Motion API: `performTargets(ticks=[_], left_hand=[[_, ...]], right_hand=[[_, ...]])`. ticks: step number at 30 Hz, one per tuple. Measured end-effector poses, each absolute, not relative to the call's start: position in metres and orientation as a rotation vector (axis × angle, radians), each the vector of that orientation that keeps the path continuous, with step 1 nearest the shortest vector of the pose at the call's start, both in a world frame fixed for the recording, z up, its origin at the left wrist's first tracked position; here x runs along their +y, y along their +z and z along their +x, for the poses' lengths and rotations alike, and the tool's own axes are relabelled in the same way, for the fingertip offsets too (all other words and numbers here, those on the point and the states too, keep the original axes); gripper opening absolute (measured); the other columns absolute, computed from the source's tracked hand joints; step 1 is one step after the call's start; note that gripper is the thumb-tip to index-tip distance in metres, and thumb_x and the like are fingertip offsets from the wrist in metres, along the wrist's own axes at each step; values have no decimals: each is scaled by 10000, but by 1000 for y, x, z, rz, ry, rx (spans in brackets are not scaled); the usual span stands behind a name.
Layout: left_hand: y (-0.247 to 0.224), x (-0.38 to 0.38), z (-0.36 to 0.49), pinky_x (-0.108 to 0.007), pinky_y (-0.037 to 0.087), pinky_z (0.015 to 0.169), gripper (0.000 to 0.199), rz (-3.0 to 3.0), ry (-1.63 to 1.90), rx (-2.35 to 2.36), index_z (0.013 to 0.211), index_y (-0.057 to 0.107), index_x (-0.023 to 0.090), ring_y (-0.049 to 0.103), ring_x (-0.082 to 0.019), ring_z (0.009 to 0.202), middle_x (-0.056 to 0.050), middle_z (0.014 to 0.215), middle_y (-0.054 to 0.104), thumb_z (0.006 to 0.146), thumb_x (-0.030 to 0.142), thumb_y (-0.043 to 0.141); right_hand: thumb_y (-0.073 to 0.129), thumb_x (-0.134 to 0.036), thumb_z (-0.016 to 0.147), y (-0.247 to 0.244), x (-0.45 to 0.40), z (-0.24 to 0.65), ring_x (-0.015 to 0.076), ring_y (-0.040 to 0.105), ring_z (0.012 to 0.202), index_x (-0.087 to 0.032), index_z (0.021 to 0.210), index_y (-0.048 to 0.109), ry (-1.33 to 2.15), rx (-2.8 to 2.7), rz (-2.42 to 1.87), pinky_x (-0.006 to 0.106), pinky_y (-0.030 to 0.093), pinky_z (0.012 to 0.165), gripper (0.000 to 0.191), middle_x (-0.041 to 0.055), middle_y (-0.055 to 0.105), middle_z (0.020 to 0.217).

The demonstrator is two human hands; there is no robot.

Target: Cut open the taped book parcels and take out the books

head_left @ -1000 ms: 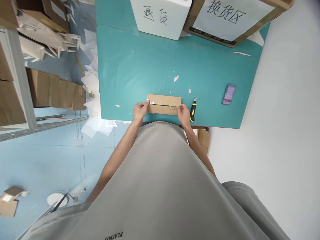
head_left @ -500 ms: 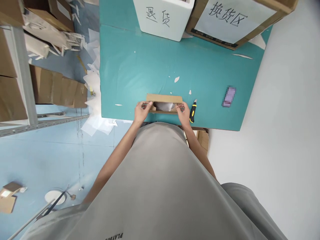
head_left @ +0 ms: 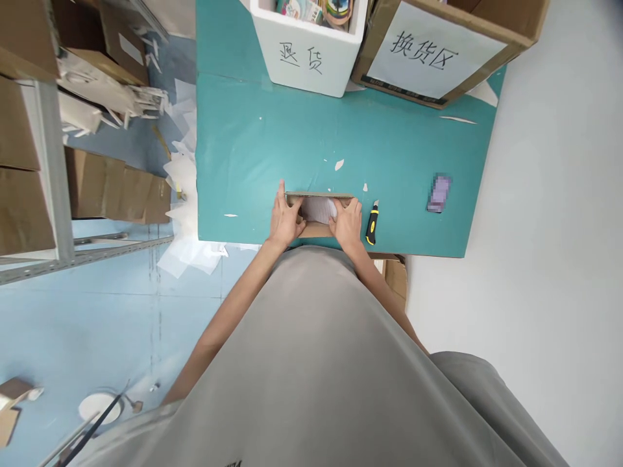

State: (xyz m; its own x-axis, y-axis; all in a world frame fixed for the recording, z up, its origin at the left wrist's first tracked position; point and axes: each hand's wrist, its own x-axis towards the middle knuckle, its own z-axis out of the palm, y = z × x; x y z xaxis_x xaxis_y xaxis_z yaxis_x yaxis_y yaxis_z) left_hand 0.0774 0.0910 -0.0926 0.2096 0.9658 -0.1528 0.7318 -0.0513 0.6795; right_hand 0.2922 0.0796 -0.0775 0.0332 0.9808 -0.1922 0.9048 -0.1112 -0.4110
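A small cardboard box (head_left: 318, 229) lies open at the table's near edge, with a whitish wrapped item (head_left: 318, 209) inside. My left hand (head_left: 286, 219) grips its left end, thumb at the opening and one finger pointing up past the box. On the right end, my right hand (head_left: 347, 224) holds the box with its thumb and fingers at the rim. A black and yellow utility knife (head_left: 372, 224) lies just right of my right hand, touching nothing but the table.
The green table (head_left: 233, 155) bears a white bin (head_left: 306, 61), a cardboard box with a paper sign (head_left: 428, 55), paper scraps and a blurred purple object (head_left: 439, 193). Left of it stand shelving (head_left: 56, 168) and cartons (head_left: 114, 185).
Both hands have moved inward and tightened round the box ends. The box's far flap now stands up, and its near side shows more. The view has shifted, showing the bin's contents.
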Motion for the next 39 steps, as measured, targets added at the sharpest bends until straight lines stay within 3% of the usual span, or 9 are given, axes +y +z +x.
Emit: performTargets(ticks=[3,7,13,17,20,24,28,35,39], left_hand=[[-85,92,76,-616,375,1287,801,1860,451,1562,1588,533,218,186,-470,1680,-142,1848,-84,829,209,788],[-83,90,56,-574,495,1199,724,1716,554,1606,1609,499,243,419,-413,1583,-160,1845,-9,911,271,685],[-62,95,51,-615,397,1261,559,1791,631,1705,1499,608,209,428,-416,1560,-210,1743,337,970,377,677],[-35,97,92,-511,496,1174,415,1942,625,1609,1375,706,198,609,-357,1361,-188,1447,652,1020,399,628],[-32,108,135,-456,567,1049,356,2023,199,1485,1212,791,173,723,-351,1161,-173,1193,769,1008,419,632],[-47,130,181,-478,595,984,451,2009,-393,1487,1114,833,118,758,-420,1129,-242,1118,794,966,510,667],[-53,140,203,-457,601,983,510,1971,-548,1572,1203,814,78,751,-426,1179,-285,1178,783,947,498,682],[-23,130,168,-394,590,924,323,1977,-495,1710,1069,822,150,766,-369,1129,-221,1119,804,962,387,632],[23,112,107,-366,572,857,221,1989,-62,1776,912,763,186,775,-297,937,-133,965,793,949,349,619]], right_hand=[[681,-252,963,-70,78,311,367,538,1243,-220,1439,619,727,-1920,-2052,544,506,1066,480,176,513,1295],[541,-294,1023,-73,73,348,299,641,1115,-238,1466,570,868,-1705,-1949,479,558,1004,447,143,594,1246],[496,-306,1008,-86,67,369,246,704,962,-232,1443,565,979,-1445,-1931,399,584,876,447,95,703,1111],[539,-347,998,-89,68,359,259,723,976,-212,1464,554,990,-1407,-1911,386,590,844,485,105,714,1116],[532,-358,1022,-89,70,354,266,727,975,-217,1487,543,954,-1435,-1892,416,595,905,486,117,729,1150],[560,-404,1030,-88,71,351,314,727,1050,-227,1512,544,886,-1485,-1918,478,603,958,514,153,739,1257],[631,-404,991,-85,71,348,346,733,1068,-242,1559,523,869,-1523,-1934,535,599,1003,601,162,740,1312],[624,-374,991,-84,70,348,347,730,1129,-211,1573,529,889,-1507,-1899,559,592,1053,612,193,705,1394],[561,-352,1022,-77,71,353,341,733,1126,-185,1526,592,925,-1542,-1868,549,597,1048,532,198,718,1340]])
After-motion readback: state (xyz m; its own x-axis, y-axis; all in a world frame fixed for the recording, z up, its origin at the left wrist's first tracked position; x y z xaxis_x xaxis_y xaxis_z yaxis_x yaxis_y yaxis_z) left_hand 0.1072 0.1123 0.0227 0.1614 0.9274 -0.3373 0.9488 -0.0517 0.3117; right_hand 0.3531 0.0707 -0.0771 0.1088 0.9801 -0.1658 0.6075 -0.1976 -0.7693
